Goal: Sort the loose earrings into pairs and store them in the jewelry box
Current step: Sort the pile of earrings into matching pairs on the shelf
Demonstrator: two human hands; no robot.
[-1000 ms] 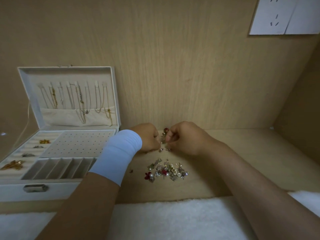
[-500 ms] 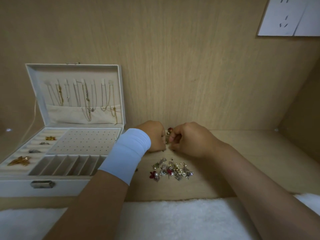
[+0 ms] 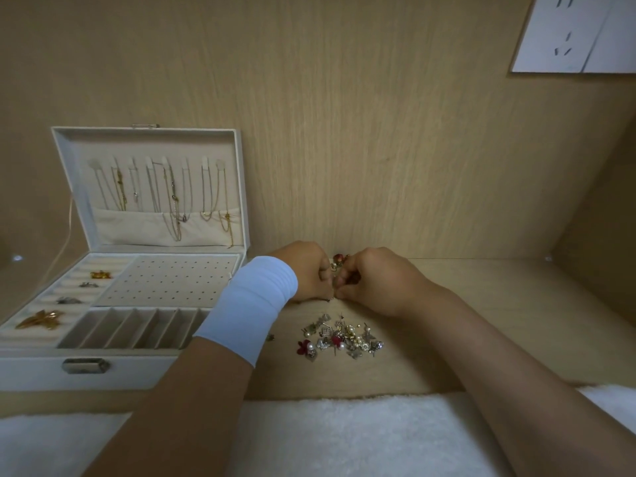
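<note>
A heap of loose earrings (image 3: 339,340), red flowers, pearls and silver studs, lies on the wooden shelf in front of me. Just behind the heap my left hand (image 3: 306,271) and my right hand (image 3: 375,280) meet with curled fingers. Between their fingertips they pinch a small earring with a red flower (image 3: 338,259) showing above the fingers. The white jewelry box (image 3: 103,339) stands open at the left, with a perforated earring panel (image 3: 165,282) and narrow compartments (image 3: 134,328). A white band wraps my left wrist.
Necklaces (image 3: 172,194) hang inside the box lid. Several brooches (image 3: 41,318) sit in the ring rolls at the box's left. A white fluffy cloth (image 3: 327,438) lies along the front edge. A wooden wall rises right behind my hands; a wall socket (image 3: 578,32) is at the top right.
Both hands stay together behind the heap, fingers working the small earring. The view has shifted slightly, so everything sits a little further right in the frame.
</note>
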